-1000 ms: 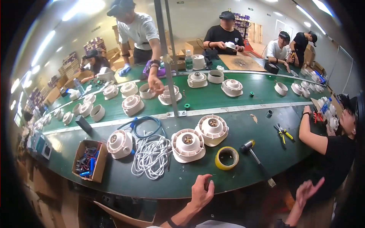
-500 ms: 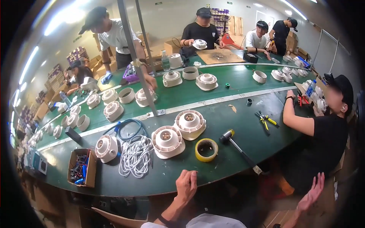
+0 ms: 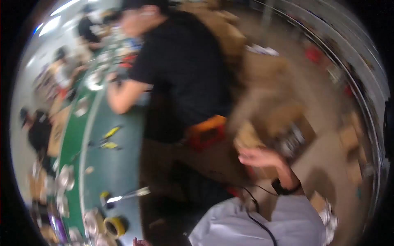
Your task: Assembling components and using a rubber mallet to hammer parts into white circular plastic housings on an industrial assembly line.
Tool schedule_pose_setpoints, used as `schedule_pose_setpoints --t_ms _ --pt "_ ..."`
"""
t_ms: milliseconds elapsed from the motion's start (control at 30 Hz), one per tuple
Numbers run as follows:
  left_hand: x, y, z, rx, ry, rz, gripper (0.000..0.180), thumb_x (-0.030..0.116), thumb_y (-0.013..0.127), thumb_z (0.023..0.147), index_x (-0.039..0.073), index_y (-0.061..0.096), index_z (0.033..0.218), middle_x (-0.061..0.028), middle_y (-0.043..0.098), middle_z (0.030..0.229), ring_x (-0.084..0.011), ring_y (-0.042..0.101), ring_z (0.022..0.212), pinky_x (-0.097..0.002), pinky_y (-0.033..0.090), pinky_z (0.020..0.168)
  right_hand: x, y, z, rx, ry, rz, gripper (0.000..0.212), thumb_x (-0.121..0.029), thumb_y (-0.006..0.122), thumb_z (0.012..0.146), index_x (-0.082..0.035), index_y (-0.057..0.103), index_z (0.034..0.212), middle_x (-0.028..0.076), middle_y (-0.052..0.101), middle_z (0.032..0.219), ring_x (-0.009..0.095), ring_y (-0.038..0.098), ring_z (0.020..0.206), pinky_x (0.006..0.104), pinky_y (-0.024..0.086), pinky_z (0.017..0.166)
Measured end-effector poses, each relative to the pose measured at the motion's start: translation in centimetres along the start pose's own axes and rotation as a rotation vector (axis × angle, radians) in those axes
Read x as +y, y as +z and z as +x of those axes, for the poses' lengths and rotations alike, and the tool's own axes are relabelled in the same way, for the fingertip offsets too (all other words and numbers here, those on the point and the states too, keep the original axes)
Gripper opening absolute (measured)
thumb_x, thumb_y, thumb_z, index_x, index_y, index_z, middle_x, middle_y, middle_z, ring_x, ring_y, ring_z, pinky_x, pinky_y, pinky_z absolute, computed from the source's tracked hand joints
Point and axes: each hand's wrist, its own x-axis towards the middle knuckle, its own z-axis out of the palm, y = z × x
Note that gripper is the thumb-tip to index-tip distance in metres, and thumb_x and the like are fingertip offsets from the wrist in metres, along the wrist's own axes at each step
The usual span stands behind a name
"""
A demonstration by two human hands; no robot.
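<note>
My right hand (image 3: 262,158) is out over the floor side, with its fingers stretched out and nothing seen in them. Just beyond it stands an open cardboard box (image 3: 308,130) with whitish things inside, too blurred to name. Only the fingertips of my left hand (image 3: 141,242) show at the lower edge, by the bench edge; their grip is cut off and smeared. Nearest to that hand on the bench lie a roll of yellow tape (image 3: 114,227), a hammer (image 3: 125,197) and a round white plastic housing (image 3: 93,223).
A co-worker in a black shirt (image 3: 184,65) sits at the green bench (image 3: 119,164), an arm resting on it. Yellow-handled pliers (image 3: 109,145) lie there. An orange-and-red object (image 3: 207,132) is under the co-worker. More cardboard (image 3: 266,71) stands on the floor (image 3: 328,156).
My view has swung right, from the bench to the floor and boxes. The left hand has slid to the lower edge; the right hand now points leftward in front of the box.
</note>
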Motion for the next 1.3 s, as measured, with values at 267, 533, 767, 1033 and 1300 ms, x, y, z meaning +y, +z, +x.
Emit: schedule_pose_setpoints --t_ms 267,533,767,1033,1300 --pt "5.7 13.8 -5.4 -0.874 -0.225 -0.068 0.028 0.022 0.050 0.099 -0.002 0.063 0.106 -0.0007 0.053 0.069 -0.0089 0.044 0.059 -0.0233 0.036 0.052 23.6 -1.1 -10.8 0.839 0.621 0.106 0.052 -0.042 0.055 0.090 0.003 0.058 0.117 0.021 0.065 0.104 0.031 0.064 0.100 0.0412 0.049 0.086" --pt "5.3 17.0 -8.0 -1.186 -0.243 -0.006 0.033 0.027 0.047 0.101 -0.003 0.061 0.103 -0.0006 0.053 0.064 -0.0053 0.044 0.057 -0.0211 0.035 0.050 15.4 8.2 -10.4 0.161 0.690 -0.063 0.071 -0.038 0.055 0.087 0.006 0.034 0.137 0.032 0.039 0.135 0.044 0.045 0.123 0.0460 0.039 0.104" --pt "6.2 17.8 -8.6 -1.185 -0.216 0.088 0.031 0.025 0.048 0.100 -0.003 0.062 0.101 -0.0036 0.058 0.067 -0.0080 0.048 0.059 -0.0226 0.039 0.053 21.2 13.0 -12.9 0.385 0.847 -0.115 0.107 -0.062 0.063 0.078 0.009 0.018 0.144 0.035 0.034 0.138 0.047 0.042 0.124 0.0487 0.036 0.105" --pt "2.9 12.5 -7.3 -1.119 -0.233 0.141 0.024 0.019 0.057 0.095 0.000 0.064 0.107 -0.0076 0.065 0.077 -0.0110 0.056 0.066 -0.0261 0.047 0.061 23.7 12.4 5.9 0.335 0.319 -0.089 0.052 -0.024 0.068 0.080 0.000 0.054 0.123 0.026 0.061 0.106 0.037 0.061 0.096 0.0435 0.054 0.073" --pt "3.6 6.8 -8.4 -0.985 -0.315 0.177 0.028 0.022 0.054 0.093 0.001 0.063 0.109 -0.0198 0.067 0.102 -0.0359 0.066 0.090 -0.0424 0.054 0.080 6.6 16.4 24.2 0.250 -0.201 -0.079 0.048 -0.024 0.066 0.081 0.002 0.056 0.120 0.023 0.062 0.104 0.033 0.061 0.094 0.0420 0.053 0.072"
